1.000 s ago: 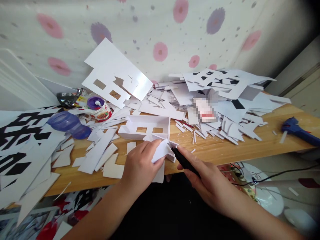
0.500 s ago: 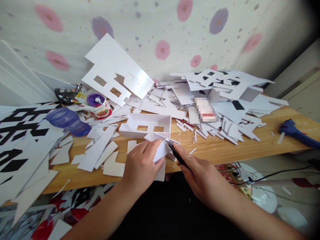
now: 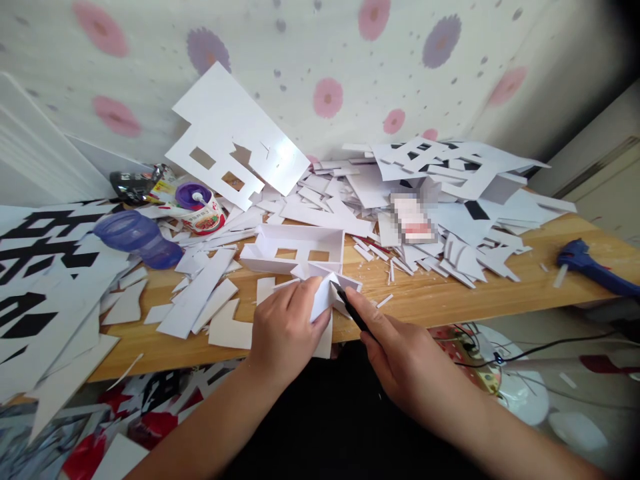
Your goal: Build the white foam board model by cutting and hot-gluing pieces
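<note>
At the front edge of the wooden table (image 3: 450,297), my left hand (image 3: 287,330) grips a small folded piece of white card (image 3: 323,303), fingers curled over it. My right hand (image 3: 400,357) is closed round a black craft knife (image 3: 353,312), its tip touching the right side of that card piece. Just behind them stands an open white card box with window cut-outs (image 3: 295,247).
Heaps of white card offcuts (image 3: 440,200) cover the back and right of the table. A large cut-out sheet (image 3: 235,140) leans on the flowered wall. A purple bottle (image 3: 137,237), a small jar (image 3: 200,210) and black-printed sheets (image 3: 45,267) lie left; a blue glue gun (image 3: 590,263) lies far right.
My right hand has pushed the knife tip up and left into the card piece. My left hand has shifted slightly forward on it.
</note>
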Motion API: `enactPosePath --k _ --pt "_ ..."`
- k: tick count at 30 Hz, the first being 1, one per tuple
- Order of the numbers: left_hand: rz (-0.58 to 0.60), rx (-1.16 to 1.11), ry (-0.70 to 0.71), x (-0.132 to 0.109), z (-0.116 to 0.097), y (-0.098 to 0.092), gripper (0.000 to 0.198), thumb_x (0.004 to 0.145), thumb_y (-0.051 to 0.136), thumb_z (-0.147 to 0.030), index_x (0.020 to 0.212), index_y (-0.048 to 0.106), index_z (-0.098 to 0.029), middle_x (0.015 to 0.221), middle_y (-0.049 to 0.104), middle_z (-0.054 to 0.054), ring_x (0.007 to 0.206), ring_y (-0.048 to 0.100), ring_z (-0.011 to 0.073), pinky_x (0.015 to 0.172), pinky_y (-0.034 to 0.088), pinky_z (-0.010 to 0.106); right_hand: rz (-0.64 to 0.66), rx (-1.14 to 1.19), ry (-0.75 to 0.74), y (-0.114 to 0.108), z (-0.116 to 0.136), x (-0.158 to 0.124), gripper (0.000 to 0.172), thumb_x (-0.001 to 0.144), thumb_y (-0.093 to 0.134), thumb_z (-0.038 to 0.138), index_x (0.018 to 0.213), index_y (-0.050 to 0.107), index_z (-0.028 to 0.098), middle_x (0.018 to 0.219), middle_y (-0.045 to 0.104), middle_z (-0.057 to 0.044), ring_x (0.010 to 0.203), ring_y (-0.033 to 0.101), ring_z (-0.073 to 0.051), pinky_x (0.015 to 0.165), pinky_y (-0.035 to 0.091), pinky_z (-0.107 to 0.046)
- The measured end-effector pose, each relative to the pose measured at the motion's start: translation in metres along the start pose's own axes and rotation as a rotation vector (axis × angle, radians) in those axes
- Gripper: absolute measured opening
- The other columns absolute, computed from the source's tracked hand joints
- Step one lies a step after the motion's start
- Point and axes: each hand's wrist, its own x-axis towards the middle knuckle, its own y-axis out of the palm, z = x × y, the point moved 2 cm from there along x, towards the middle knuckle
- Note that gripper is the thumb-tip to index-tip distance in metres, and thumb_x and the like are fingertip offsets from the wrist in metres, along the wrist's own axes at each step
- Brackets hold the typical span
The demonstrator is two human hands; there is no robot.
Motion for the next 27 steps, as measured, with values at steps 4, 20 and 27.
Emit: enactPosePath --k 4,20,27 --pt "-0.011 -0.009 0.003 0.0 0.001 0.001 0.023 0.083 0.063 -0.021 0.105 0.06 -0.013 0.083 0.073 0.005 0.074 0.069 0.0216 0.065 0.053 0.032 0.004 -0.027 -0.015 0.003 -0.001 -0.002 0.067 0.086 0.036 0.007 0.151 0.023 0.014 0.085 0.071 -0.011 0.073 0.069 -0.024 0.071 0.06 -0.042" --pt "-0.086 0.027 -0.001 0.002 0.001 0.001 0.019 0.082 0.063 -0.018 0.1 0.063 -0.013 0.079 0.073 0.004 0.069 0.069 0.0191 0.064 0.052 0.029 0.048 -0.114 -0.024 0.003 -0.004 -0.011 0.068 0.086 0.037 0.006 0.152 0.021 0.014 0.093 0.071 -0.014 0.08 0.071 -0.026 0.067 0.061 -0.039" --pt "-0.129 0.023 -0.014 0.004 0.006 -0.004 0.022 0.081 0.068 -0.02 0.101 0.065 -0.011 0.081 0.074 0.006 0.069 0.069 0.019 0.065 0.052 0.028 0.094 -0.121 0.015 0.005 -0.008 -0.017 0.066 0.086 0.038 0.008 0.151 0.025 0.015 0.103 0.072 -0.015 0.084 0.072 -0.027 0.07 0.061 -0.04"
